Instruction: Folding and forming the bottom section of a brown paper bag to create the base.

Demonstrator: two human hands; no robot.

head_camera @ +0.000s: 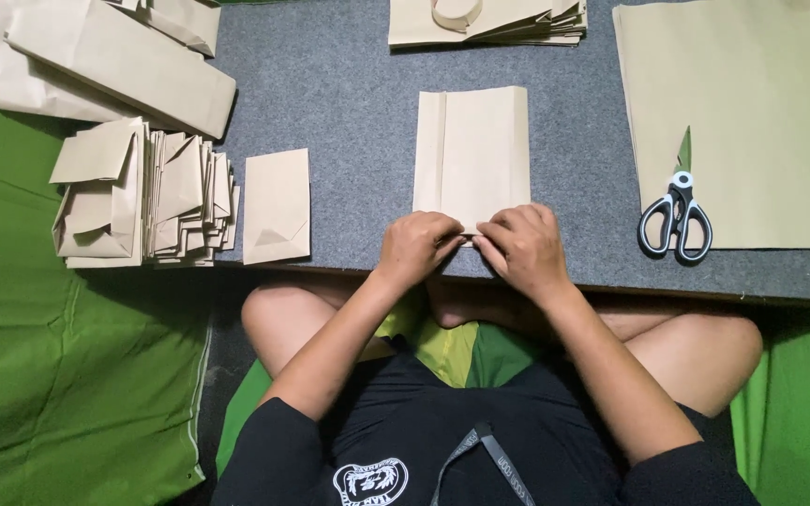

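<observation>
A folded brown paper piece [472,150] lies flat on the grey board [349,94] straight ahead, with a crease running down its left side. My left hand [416,245] and my right hand [520,245] meet at its near edge, fingers pinching the paper where it reaches the board's front. Both hands press on the same bottom edge, thumbs close together.
A single folded paper bag [277,206] lies left of centre, beside a fanned stack of folded bags [142,192]. Larger folded sheets [114,56] lie at the back left. Flat brown sheets [738,122] with black-handled scissors [675,217] are at right. More bags [487,21] sit at the back.
</observation>
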